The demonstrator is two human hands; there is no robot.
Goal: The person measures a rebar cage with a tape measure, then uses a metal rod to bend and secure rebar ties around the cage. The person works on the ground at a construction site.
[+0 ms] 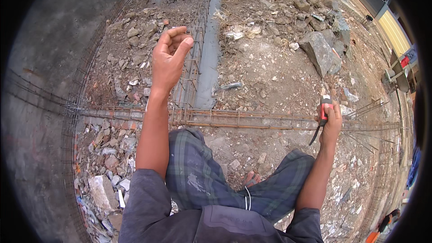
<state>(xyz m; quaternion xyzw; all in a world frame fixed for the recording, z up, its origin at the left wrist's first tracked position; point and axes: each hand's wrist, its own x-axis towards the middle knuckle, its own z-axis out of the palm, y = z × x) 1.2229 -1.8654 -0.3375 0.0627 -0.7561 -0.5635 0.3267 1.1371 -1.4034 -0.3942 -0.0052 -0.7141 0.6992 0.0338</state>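
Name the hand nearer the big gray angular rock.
Right. The right hand, gripping a red-and-black device, appears below the rock in the picture; the left hand is farther off, to its left.

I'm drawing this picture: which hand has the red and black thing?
The right hand: it grips the red and black tool. The left hand, fingers bent, shows none.

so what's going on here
A person works over steel rebar at a rubble-strewn site. The right hand holds a red and black tool, probably a tape measure, with a black strap hanging down. The left hand is held out with fingers bent, nothing visible in it. A rebar cage runs crosswise in front of the knees.
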